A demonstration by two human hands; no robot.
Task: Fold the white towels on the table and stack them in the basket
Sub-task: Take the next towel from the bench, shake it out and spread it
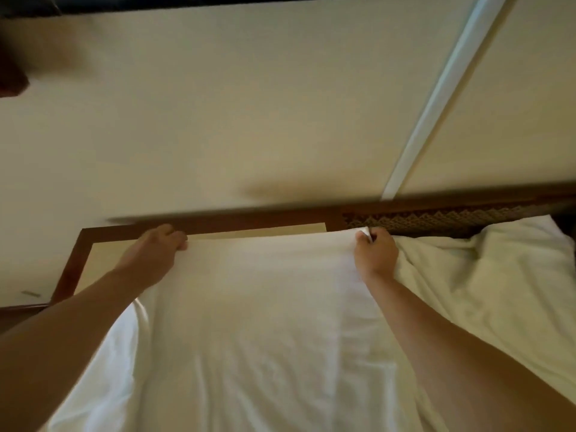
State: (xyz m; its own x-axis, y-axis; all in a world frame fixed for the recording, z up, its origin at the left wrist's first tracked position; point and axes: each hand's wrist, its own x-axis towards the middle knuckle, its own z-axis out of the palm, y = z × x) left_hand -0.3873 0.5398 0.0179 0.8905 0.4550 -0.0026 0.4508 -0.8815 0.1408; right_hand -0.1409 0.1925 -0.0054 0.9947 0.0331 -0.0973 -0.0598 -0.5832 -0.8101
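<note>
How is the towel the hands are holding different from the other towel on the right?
The held towel lies spread out flat and smooth; the right towel is rumpled in a heap. The left hand and right hand grip the flat one's far edge; nothing clearly grips the heap. Both are white and lie on the table.

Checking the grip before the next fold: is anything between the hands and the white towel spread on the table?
Nothing visible. The left hand and right hand each already pinch a far corner of the flat white towel. A second, crumpled white towel lies to the right.
</note>
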